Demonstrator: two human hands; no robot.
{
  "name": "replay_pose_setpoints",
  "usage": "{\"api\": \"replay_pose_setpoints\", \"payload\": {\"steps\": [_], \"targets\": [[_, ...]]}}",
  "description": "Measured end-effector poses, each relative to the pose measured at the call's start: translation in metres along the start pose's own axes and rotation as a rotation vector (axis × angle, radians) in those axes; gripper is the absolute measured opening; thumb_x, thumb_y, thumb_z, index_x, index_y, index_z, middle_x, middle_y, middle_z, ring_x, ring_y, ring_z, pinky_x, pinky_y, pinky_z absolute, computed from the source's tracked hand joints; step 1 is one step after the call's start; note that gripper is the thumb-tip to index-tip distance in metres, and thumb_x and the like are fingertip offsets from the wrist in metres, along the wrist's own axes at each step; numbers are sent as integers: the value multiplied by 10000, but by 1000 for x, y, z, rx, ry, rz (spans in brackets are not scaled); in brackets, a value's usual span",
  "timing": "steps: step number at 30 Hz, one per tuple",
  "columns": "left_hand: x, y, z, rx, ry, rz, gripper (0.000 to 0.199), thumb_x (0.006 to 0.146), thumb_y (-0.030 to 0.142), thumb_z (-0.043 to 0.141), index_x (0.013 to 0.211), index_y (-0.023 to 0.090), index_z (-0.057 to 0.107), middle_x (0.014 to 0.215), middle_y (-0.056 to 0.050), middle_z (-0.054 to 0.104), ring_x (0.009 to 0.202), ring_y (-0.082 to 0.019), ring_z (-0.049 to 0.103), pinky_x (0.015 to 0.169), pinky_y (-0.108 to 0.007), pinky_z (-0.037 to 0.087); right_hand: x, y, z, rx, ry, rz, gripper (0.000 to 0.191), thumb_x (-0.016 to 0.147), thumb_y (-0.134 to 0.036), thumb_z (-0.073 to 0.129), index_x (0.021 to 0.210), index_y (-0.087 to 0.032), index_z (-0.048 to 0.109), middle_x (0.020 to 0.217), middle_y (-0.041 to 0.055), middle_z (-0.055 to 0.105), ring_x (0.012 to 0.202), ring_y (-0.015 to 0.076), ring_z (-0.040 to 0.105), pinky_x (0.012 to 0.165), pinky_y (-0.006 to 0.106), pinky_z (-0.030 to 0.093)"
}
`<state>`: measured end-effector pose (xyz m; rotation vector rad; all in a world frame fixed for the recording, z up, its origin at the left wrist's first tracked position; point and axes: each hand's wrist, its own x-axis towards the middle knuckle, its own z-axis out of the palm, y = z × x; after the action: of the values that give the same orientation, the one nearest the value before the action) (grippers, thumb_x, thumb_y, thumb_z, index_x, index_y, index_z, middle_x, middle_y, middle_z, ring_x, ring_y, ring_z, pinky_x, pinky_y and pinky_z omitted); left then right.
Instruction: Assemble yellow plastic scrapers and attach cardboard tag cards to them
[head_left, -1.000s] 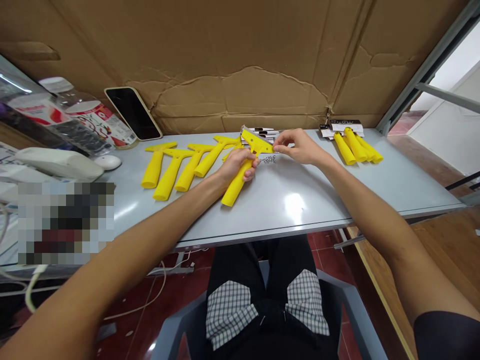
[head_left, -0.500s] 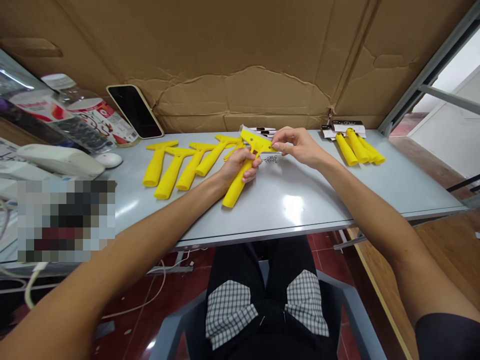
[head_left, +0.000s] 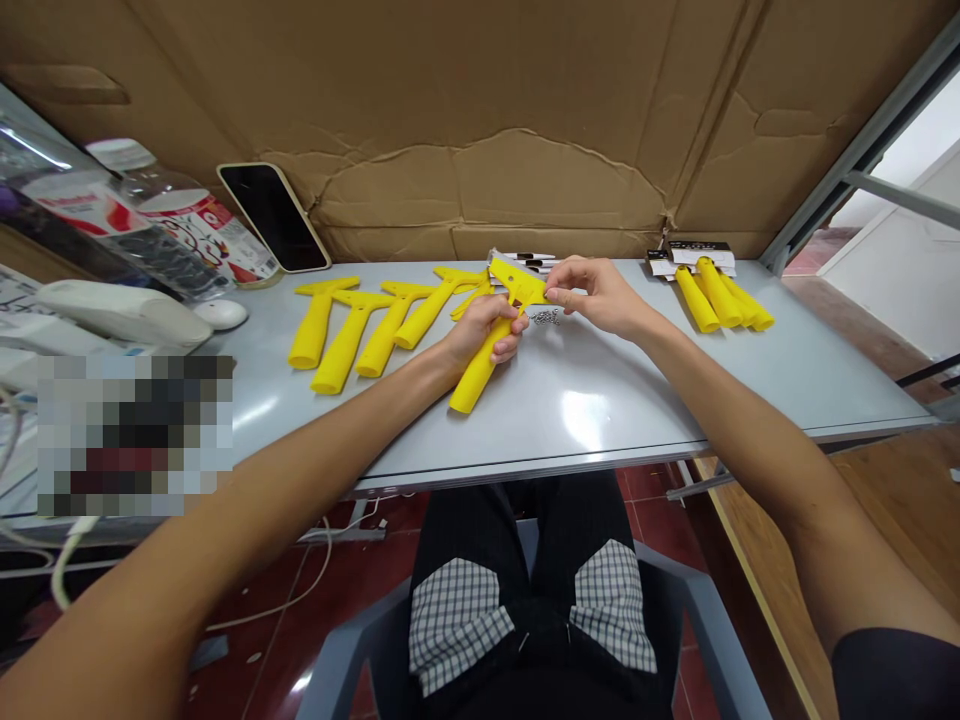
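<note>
Cardboard sheeting [head_left: 480, 130] rises behind the grey bench [head_left: 637, 390]: my left hand [head_left: 484, 330] stays closed round a yellow plastic scraper [head_left: 472, 385], centre bench near the far edge, while my right hand [head_left: 596, 297] still pinches its head, just beyond small screws [head_left: 546, 317].

The left hand [head_left: 486, 332] wraps around the handle of a yellow plastic scraper [head_left: 476, 380], with the scraper's wide head just above those fingers. The right hand [head_left: 604, 298] pinches the edge of that head between its thumb and fingertips [head_left: 551, 293]. Just below these fingertips, a small heap of metal screws [head_left: 546, 317] lies on a grey table [head_left: 600, 440]. Beyond the left fingers, several more yellow scrapers [head_left: 345, 340] lie side by side. Beyond the right fingers, a bunch of yellow handles [head_left: 716, 297] rests against printed cards [head_left: 701, 258].
</note>
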<state>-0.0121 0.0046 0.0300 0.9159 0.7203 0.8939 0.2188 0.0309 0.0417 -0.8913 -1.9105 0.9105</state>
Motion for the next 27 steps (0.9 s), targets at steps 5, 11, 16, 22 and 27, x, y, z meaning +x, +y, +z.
{"api": "replay_pose_setpoints", "payload": {"steps": [5,11,16,22,27], "targets": [[-1,1,1,23,12,-4,251,683,202,661,859,235,485,612,45,628,299,-75,414,287,-199,283,0,0,2,41,16,44,297,885,-423,919,978,-227,715,1100,60,723,872,193,660,761,369,598],[0,0,1,32,1,8,258,657,197,660,840,234,482,606,40,626,296,-77,410,284,-202,294,1,3,4,139,38,72,468,785,-377,961,1066,-255,608,1161,50,657,935,215,696,682,342,591],[2,0,-1,33,-21,3,265,670,196,664,870,235,495,610,45,625,288,-86,411,281,-203,286,-1,1,5,162,41,109,476,791,-376,945,1103,-264,603,1117,33,651,911,208,707,698,350,618],[1,1,-1,44,-15,-2,241,661,210,659,832,230,491,614,39,617,294,-77,403,279,-204,288,-1,-1,5,297,9,185,498,786,-277,948,1162,-269,622,1086,20,680,836,185,735,670,332,632],[0,0,-1,100,-63,61,235,651,221,693,820,214,531,641,45,613,320,-68,410,278,-201,306,-1,0,6,274,15,190,479,795,-265,948,1158,-273,636,1061,3,677,832,176,737,646,305,633]]}}
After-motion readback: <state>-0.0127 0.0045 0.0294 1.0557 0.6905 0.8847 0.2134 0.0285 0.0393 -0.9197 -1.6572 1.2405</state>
